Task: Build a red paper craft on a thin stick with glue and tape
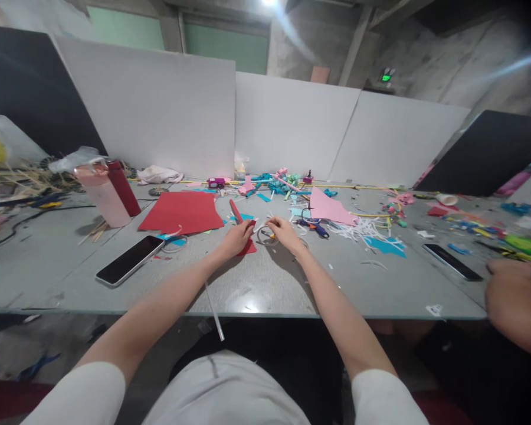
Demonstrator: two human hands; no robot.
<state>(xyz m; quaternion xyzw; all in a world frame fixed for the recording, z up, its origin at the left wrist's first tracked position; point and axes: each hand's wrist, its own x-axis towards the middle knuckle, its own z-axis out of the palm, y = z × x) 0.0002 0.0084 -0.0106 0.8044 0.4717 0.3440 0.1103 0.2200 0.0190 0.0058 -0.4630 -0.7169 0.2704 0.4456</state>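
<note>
My left hand (238,237) is closed on a small red paper piece (248,246) that lies on the grey table (256,283). My right hand (285,232) is pinched shut on something small and pale that I cannot make out, just above a clear tape ring (265,236). The two hands are close together at the table's middle. A rolled red paper strip (235,210) lies just beyond them. Blue-handled scissors (313,225) rest to the right of my right hand.
A red paper sheet (181,212), a pink bottle (102,195) and a dark red bottle (124,188) stand left. One phone (130,260) lies front left, another phone (452,261) right. Pink paper (330,208) and scraps lie behind. Another person's hand (515,295) rests far right.
</note>
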